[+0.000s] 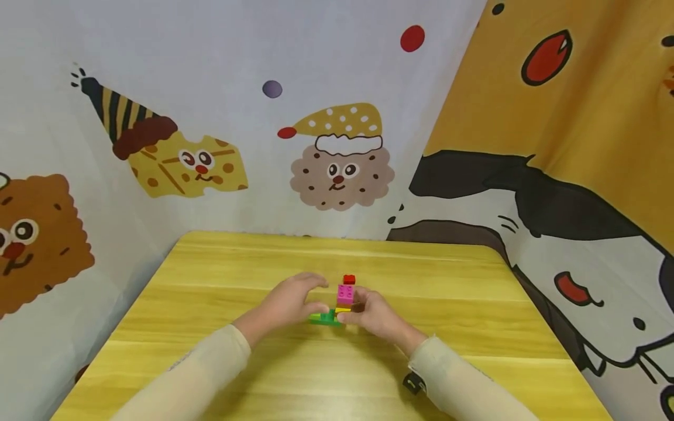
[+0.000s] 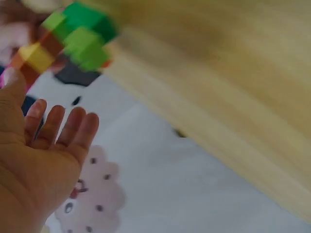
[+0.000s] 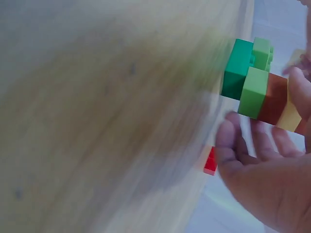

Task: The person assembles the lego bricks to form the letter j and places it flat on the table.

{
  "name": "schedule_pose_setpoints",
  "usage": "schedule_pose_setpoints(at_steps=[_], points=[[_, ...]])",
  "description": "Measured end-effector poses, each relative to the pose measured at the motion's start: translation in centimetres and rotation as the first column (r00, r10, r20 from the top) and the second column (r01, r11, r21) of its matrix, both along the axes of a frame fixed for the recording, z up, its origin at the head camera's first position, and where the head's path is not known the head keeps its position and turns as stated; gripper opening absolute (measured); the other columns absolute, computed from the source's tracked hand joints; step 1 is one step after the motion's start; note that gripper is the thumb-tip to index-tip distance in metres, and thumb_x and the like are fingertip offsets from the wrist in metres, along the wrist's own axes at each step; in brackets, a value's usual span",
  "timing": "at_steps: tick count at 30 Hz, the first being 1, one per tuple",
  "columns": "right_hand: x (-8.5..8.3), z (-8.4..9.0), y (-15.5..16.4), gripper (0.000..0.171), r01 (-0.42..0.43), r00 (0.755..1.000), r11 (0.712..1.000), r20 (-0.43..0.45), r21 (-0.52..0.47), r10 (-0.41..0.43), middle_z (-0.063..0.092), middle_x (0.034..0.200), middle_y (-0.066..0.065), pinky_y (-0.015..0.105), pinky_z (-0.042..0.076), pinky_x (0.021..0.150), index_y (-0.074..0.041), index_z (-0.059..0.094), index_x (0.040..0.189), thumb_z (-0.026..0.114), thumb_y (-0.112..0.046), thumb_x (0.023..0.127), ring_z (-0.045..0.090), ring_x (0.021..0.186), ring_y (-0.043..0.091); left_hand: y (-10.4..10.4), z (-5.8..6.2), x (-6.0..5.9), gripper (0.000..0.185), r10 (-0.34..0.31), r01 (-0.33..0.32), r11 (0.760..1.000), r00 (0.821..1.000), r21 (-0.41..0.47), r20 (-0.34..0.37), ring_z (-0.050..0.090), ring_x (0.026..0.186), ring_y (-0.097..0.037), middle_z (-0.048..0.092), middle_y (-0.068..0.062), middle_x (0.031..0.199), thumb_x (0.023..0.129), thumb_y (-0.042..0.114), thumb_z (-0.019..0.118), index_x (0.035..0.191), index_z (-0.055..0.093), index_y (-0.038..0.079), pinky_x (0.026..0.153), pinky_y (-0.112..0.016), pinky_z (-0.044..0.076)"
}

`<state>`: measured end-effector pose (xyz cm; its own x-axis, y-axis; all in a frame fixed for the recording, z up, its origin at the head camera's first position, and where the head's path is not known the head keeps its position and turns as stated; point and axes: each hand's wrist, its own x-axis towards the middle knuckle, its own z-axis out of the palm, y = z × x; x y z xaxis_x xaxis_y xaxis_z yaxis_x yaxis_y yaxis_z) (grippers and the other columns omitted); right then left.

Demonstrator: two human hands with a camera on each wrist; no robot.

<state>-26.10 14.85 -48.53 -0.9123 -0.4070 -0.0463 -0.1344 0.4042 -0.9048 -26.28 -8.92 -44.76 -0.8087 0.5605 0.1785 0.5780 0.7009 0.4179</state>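
Right hand (image 1: 371, 313) pinches the brick stack (image 1: 339, 304) steady on the table (image 1: 210, 280); left hand (image 1: 289, 301) open-fingered, thumb bracing the green base; red brick (image 1: 349, 279) loose behind.

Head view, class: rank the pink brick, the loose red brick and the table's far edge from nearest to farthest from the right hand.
1. Pink brick: atop the stack, just left of the right hand.
2. Red brick: alone on the table, just behind the stack.
3. Table's far edge: by the wall cloth.
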Motion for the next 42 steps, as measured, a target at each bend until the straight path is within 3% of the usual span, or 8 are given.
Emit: schedule_pose_setpoints(at_steps=[4,7,11,16,23,30,34,42], points=[[-0.1,0.3,0.1,0.058,0.036,0.995,0.998,-0.093,-0.049,-0.041,0.066,0.106,0.001,0.031,0.053,0.081,-0.024,0.047,0.130,0.075,-0.023,0.079,0.062,0.098,0.019,-2.0,-1.8,0.9,0.062,-0.035,0.022,0.993,0.992,-0.113,-0.119,0.049,0.121,-0.021,0.051,-0.002,0.133,0.078,0.049,0.070,0.130,0.054,0.019,0.098,-0.039,0.044],[-0.1,0.3,0.3,0.063,0.058,0.992,0.996,-0.109,-0.065,-0.064,0.065,0.106,0.007,0.035,0.055,0.075,-0.026,0.041,0.135,0.073,-0.022,0.081,0.063,0.092,0.022,-2.0,-3.0,1.7,0.070,-0.075,0.056,0.990,0.987,-0.133,-0.145,0.049,0.121,-0.022,0.049,-0.003,0.135,0.075,0.050,0.072,0.133,0.050,0.017,0.098,-0.038,0.044],[-0.1,-0.1,0.5,0.063,0.075,0.997,0.997,-0.029,-0.035,-0.076,0.062,0.109,0.015,0.040,0.056,0.070,-0.021,0.038,0.139,0.069,-0.026,0.085,0.063,0.087,0.025,-1.0,-4.2,2.8,0.072,-0.092,0.084,0.990,0.994,-0.111,-0.067,0.053,0.115,-0.020,0.053,-0.001,0.129,0.073,0.050,0.074,0.131,0.050,0.014,0.095,-0.035,0.047],[-0.3,-0.9,0.8,0.057,0.084,0.993,0.994,0.078,0.073,-0.090,0.060,0.109,0.013,0.038,0.056,0.067,-0.008,0.045,0.135,0.066,-0.033,0.088,0.063,0.082,0.022,0.5,-5.3,3.6,0.059,-0.068,0.069,0.989,0.998,-0.127,0.011,0.058,0.102,-0.014,0.058,0.002,0.116,0.078,0.047,0.072,0.124,0.056,0.014,0.086,-0.030,0.051],[-1.0,-0.8,0.6,0.049,0.059,0.997,0.965,0.042,0.256,-0.072,0.062,0.097,0.005,0.029,0.052,0.062,-0.003,0.055,0.124,0.065,-0.034,0.088,0.059,0.076,0.017,1.6,-5.7,3.6,0.055,-0.064,0.066,0.991,0.998,-0.120,0.018,0.058,0.102,-0.014,0.060,0.000,0.116,0.079,0.048,0.071,0.121,0.059,0.015,0.087,-0.031,0.051],[-1.3,0.3,0.3,0.057,-0.010,1.000,0.920,0.022,0.393,0.001,0.060,0.088,0.005,0.028,0.043,0.045,-0.024,0.037,0.144,0.056,-0.025,0.090,0.050,0.056,0.014,1.7,-5.8,3.6,0.052,-0.041,0.039,0.994,0.999,-0.104,-0.013,0.058,0.093,-0.011,0.061,0.000,0.109,0.078,0.047,0.072,0.117,0.060,0.014,0.079,-0.026,0.052],[-1.6,0.6,0.3,0.053,-0.026,1.000,0.908,0.013,0.419,0.023,0.060,0.089,0.004,0.027,0.043,0.045,-0.023,0.041,0.141,0.054,-0.026,0.090,0.050,0.056,0.013,1.7,-5.6,3.7,0.051,-0.025,0.021,0.994,0.999,-0.105,-0.032,0.058,0.090,-0.010,0.060,0.000,0.107,0.077,0.044,0.072,0.117,0.061,0.014,0.078,-0.024,0.052],[-1.8,0.8,0.7,0.054,-0.045,0.998,0.923,0.055,0.382,0.026,0.061,0.082,0.006,0.028,0.044,0.047,-0.019,0.043,0.140,0.057,-0.025,0.088,0.054,0.061,0.017,2.0,-4.9,3.9,0.051,-0.005,0.003,0.993,1.000,-0.118,-0.012,0.060,0.095,-0.015,0.061,-0.003,0.111,0.076,0.043,0.074,0.116,0.062,0.012,0.081,-0.028,0.053]])
